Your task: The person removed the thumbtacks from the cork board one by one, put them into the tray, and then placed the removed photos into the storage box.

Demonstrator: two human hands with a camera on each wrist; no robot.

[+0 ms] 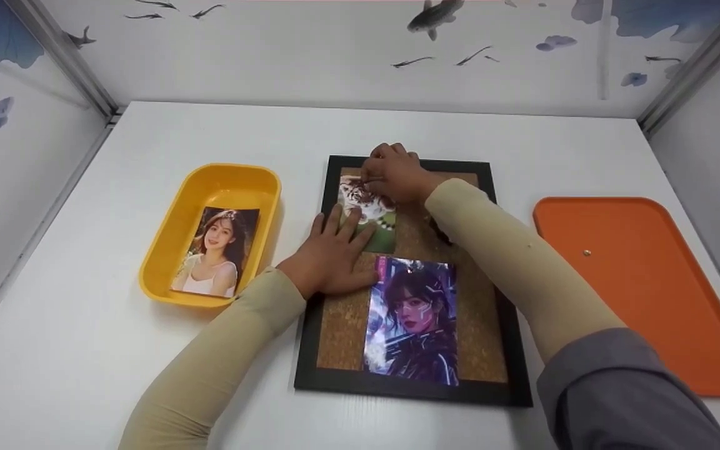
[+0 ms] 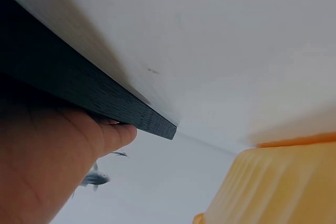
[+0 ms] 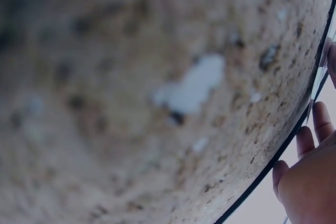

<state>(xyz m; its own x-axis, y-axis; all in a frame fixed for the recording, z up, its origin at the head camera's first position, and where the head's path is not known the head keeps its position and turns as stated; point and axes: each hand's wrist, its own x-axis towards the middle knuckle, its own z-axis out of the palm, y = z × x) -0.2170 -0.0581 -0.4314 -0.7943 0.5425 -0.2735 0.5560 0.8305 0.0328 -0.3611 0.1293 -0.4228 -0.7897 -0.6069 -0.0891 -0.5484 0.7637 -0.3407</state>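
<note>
My left hand (image 1: 335,259) lies with its fingers spread over the lower part of a tiger photo (image 1: 366,200) on a black-framed corkboard (image 1: 482,312). In the left wrist view, part of that hand (image 2: 52,156) shows against the frame's side (image 2: 105,95). Bent fingers of my right hand (image 1: 397,174) are at the tiger photo's upper part; whatever may be between the fingertips is hidden. The right wrist view catches this hand (image 3: 310,177) at the far right, past blurred cork (image 3: 131,129). Below, a purple portrait print (image 1: 413,325) has a small tack (image 1: 409,270) near its top.
Left of the board stands a yellow tray (image 1: 166,250) with a portrait photo (image 1: 213,253) of a person in it. To the right is an orange tray (image 1: 641,300) bearing one small shiny tack (image 1: 587,252). Patterned white panels (image 1: 335,56) enclose the white table (image 1: 54,312).
</note>
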